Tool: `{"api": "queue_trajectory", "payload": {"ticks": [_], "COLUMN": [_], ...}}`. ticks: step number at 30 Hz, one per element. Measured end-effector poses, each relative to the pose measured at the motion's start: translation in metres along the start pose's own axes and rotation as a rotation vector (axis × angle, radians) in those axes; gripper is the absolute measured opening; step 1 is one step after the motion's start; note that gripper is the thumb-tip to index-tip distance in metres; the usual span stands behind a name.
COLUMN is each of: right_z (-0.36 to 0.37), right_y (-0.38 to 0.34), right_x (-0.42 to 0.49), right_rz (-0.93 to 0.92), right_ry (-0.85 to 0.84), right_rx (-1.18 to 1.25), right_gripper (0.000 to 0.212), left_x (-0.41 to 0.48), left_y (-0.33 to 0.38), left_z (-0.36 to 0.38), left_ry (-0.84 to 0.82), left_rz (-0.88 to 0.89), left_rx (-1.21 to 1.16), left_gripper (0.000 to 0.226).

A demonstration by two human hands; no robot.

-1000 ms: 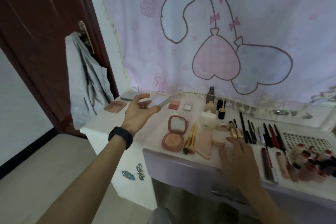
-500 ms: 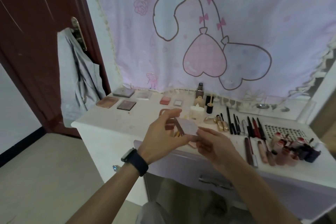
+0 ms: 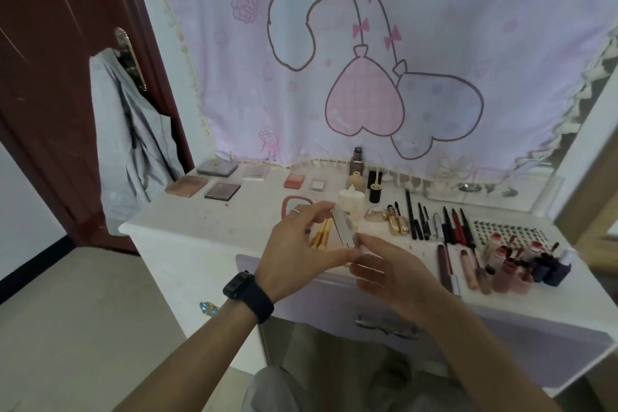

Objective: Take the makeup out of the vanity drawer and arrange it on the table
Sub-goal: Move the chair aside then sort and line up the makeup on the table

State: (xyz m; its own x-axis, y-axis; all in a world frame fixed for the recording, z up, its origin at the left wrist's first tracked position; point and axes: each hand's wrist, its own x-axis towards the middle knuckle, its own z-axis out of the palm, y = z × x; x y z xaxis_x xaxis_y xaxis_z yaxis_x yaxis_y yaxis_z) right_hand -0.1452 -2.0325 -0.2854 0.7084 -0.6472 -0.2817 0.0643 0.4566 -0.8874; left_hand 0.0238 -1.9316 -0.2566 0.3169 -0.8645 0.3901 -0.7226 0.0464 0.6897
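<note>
**Head view.** The left hand (image 3: 301, 241), with a dark watch (image 3: 249, 294) on its wrist, and the right hand (image 3: 391, 271) together hold a pale flat case (image 3: 342, 227). They hold it in the air above the front edge of the bench (image 3: 187, 227), over the lilac drawer (image 3: 501, 341). The left fingers (image 3: 314, 209) and thumb pinch the upper part of the case, and the right thumb and forefinger pinch its lower end. The case is seen almost edge-on and blurred, so whether its lid is open cannot be told.

**Hidden parts.** The left hand hides most of a pink round compact (image 3: 296, 201) and the lower ends of the yellow-handled brushes (image 3: 321, 233). The drawer's interior is not visible; only its front and handle show. The lip tubes (image 3: 515, 273) at far right are crowded and hard to separate.

**Change.** One second ago the left hand held the case at the rear left of the bench while the right hand lay flat on the surface. Half a second ago both hands held it broad side up. Now it stands tilted on edge.

**Layout.** Palettes (image 3: 220, 191) sit in two rows at rear left, and pencils (image 3: 434, 224) lie in a row at right. A bare strip of bench runs along the left front edge. Beside it is a door (image 3: 50, 94) hung with a grey garment (image 3: 133, 150).
</note>
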Motion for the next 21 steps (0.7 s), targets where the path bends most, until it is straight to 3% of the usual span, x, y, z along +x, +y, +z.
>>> {"api": "queue_trajectory", "payload": {"ticks": [4, 7, 11, 13, 17, 21], "right_z": [0.003, -0.003, -0.013, -0.013, -0.007, 0.0], "right_y": [-0.002, -0.004, -0.004, -0.002, 0.002, 0.004], "right_x": [0.003, 0.004, -0.001, -0.003, -0.007, -0.011], "right_rz": [-0.123, -0.244, -0.417, -0.508, -0.586, -0.601], "right_ry": [-0.012, 0.008, 0.001, -0.047, -0.134, -0.112], "right_rx": [-0.365, -0.483, -0.599, -0.678, -0.746, -0.821], "right_gripper": [0.075, 0.065, 0.069, 0.072, 0.072, 0.075], "left_x": [-0.001, -0.002, 0.003, 0.005, 0.005, 0.003], "left_y": [0.0, -0.005, -0.012, -0.014, -0.015, -0.018], "left_z": [0.005, 0.004, -0.008, -0.011, -0.002, 0.004], "left_ry": [-0.067, -0.18, -0.271, -0.332, -0.441, -0.416], "left_rz": [0.112, 0.061, -0.299, -0.426, -0.497, -0.451], "left_rx": [0.094, -0.033, -0.514, -0.636, -0.707, -0.8], "left_gripper": [0.078, 0.077, 0.067, 0.064, 0.077, 0.068]}}
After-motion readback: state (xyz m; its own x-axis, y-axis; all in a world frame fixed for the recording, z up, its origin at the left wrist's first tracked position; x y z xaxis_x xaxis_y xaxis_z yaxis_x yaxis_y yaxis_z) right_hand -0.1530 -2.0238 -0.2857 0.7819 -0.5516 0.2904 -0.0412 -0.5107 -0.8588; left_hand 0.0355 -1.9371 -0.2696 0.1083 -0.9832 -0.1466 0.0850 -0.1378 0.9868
